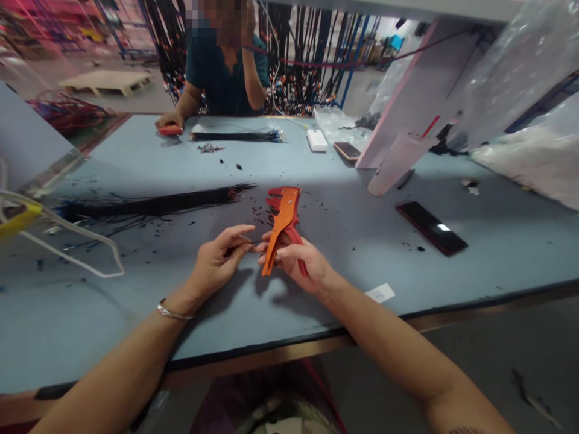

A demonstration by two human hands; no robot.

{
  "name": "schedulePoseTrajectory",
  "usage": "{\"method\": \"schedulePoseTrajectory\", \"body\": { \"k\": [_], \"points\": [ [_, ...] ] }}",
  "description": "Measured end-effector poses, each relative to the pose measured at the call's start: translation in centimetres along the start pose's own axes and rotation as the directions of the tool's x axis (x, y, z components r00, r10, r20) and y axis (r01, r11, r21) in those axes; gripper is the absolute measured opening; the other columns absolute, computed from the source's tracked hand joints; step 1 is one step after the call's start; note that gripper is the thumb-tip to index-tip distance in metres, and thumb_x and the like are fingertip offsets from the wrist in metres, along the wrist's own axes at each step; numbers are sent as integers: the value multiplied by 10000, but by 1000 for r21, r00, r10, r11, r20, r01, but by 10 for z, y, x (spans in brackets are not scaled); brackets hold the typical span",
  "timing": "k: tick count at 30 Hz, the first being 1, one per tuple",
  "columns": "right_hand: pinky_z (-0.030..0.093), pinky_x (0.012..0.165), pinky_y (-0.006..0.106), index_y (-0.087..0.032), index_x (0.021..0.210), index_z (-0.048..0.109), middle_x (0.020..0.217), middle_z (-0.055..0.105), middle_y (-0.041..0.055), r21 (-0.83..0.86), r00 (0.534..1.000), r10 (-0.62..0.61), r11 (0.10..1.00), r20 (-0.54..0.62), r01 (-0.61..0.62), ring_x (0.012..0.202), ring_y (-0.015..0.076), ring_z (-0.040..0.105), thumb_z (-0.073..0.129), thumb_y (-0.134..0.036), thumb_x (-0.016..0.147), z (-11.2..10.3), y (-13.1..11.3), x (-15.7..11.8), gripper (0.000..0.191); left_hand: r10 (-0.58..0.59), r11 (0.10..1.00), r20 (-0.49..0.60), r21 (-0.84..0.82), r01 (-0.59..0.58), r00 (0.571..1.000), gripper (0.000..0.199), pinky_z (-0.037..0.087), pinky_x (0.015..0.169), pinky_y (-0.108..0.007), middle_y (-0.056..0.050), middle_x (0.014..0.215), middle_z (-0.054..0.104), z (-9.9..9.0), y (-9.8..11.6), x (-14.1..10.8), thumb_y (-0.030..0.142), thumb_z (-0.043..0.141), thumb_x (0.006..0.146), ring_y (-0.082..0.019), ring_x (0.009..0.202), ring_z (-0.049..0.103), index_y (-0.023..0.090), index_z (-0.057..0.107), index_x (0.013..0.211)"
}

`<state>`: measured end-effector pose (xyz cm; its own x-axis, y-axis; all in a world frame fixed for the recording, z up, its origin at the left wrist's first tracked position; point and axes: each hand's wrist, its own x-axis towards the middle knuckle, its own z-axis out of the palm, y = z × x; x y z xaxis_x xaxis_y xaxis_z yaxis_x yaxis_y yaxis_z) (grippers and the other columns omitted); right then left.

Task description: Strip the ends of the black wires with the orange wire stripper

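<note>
Right hand [307, 259] holds the orange-and-red wire stripper [286, 214] above the tabletop [217, 331], its head pointing away from the person and its handles slanting back across the fingers. Left hand [217, 259] is just beside it, thumb and fingers pinched narrow on what looks like a thin dark strand [254, 242]. Beyond the left hand, the nearer one, the black wire bundle [181, 203] lies roughly crosswise, one end near the stripper's head. Both forearms angle inward, palms partly turned up.

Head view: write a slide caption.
Right hand holds an orange-red tool, left hand beside it, black wires on the table.
</note>
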<state>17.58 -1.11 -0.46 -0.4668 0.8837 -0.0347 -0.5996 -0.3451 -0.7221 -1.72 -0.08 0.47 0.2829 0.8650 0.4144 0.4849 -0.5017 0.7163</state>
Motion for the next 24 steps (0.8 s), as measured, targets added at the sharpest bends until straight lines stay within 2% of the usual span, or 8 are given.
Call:
{"method": "schedulePoseTrajectory", "body": {
  "k": [6, 10, 15, 20, 24],
  "points": [
    [551, 669, 327, -146, 970, 608, 898, 707, 62, -45, 1000, -24, 999, -16, 23, 741, 199, 677, 595, -136, 688, -3, 0, 0, 283, 78, 992, 74, 96, -85, 994, 269, 491, 638, -180, -6, 795, 749, 2, -5, -1, 237, 525, 890, -115, 667, 688, 205, 597, 1148],
    [550, 675, 329, -145, 977, 608, 907, 704, 63, -81, 1000, -29, 996, -10, 28, 735, 199, 678, 611, -140, 683, -3, -1, 0, 294, 115, 986, 69, 112, -122, 991, 195, 476, 597, -164, -16, 813, 749, 2, -7, 0, 256, 525, 893, -108, 651, 684, 197, 627, 1049],
    [541, 708, 329, -133, 978, 620, 908, 700, 69, -127, 1000, -24, 992, 13, 26, 729, 194, 677, 637, -148, 664, -2, -1, -1, 315, 116, 976, 84, 178, -130, 990, 196, 421, 502, -154, 29, 628, 684, 1, -9, 0, 308, 508, 909, -71, 462, 567, 193, 666, 895],
    [537, 716, 332, -137, 960, 620, 893, 699, 62, -156, 999, -23, 987, 25, 27, 726, 193, 678, 651, -152, 660, -2, -1, -2, 302, 215, 963, 50, 155, -220, 975, 199, 450, 571, -164, -12, 731, 728, 0, -9, 1, 279, 534, 912, -93, 584, 629, 180, 690, 838],
    [538, 718, 334, -142, 960, 614, 895, 699, 61, -167, 999, -19, 986, 28, 24, 728, 192, 679, 648, -157, 664, -2, 0, -2, 298, 283, 928, 45, 240, -285, 958, 201, 420, 534, -172, 2, 677, 708, -1, -11, 3, 280, 546, 914, -85, 533, 599, 194, 693, 807]
  ]
}}
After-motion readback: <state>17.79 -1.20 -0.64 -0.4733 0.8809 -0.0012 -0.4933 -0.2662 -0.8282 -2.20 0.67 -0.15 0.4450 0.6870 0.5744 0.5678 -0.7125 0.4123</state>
